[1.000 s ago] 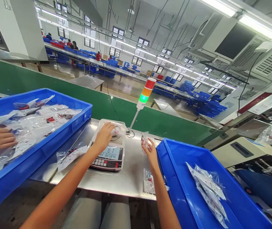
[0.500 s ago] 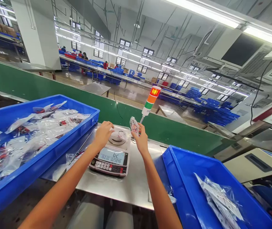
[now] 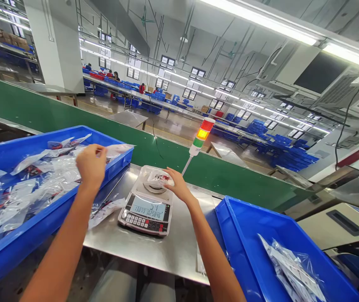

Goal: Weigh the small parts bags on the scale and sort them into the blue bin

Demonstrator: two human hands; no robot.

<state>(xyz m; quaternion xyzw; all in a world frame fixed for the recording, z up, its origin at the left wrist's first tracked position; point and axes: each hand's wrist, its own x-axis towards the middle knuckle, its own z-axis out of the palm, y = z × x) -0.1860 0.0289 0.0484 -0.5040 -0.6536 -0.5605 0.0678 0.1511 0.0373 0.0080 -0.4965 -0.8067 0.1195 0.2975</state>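
My left hand (image 3: 93,164) is closed with its fingertips pinched on a small clear plastic bag (image 3: 120,149), which juts out over the right rim of the left blue bin (image 3: 56,201). My right hand (image 3: 179,184) reaches in to the digital scale (image 3: 146,212). Its thumb and fingers hold another plastic bag (image 3: 158,179) with red and dark small parts, which rests on the weighing pan. The scale's display is lit with digits. Between the left bin and the scale lies one more plastic bag (image 3: 108,209) with a white label.
Many bagged items fill the left bin. A right blue bin (image 3: 245,226) holds a small pile of plastic bags (image 3: 292,264). Behind the scale stands a signal tower light (image 3: 202,135), orange section glowing. A green barrier (image 3: 173,161) runs along the steel table's (image 3: 179,247) far side.
My left hand has moved from the scale to the left bin with a bag. My right hand has brought its bag down onto the pan. The tower's lit section went from red to orange.
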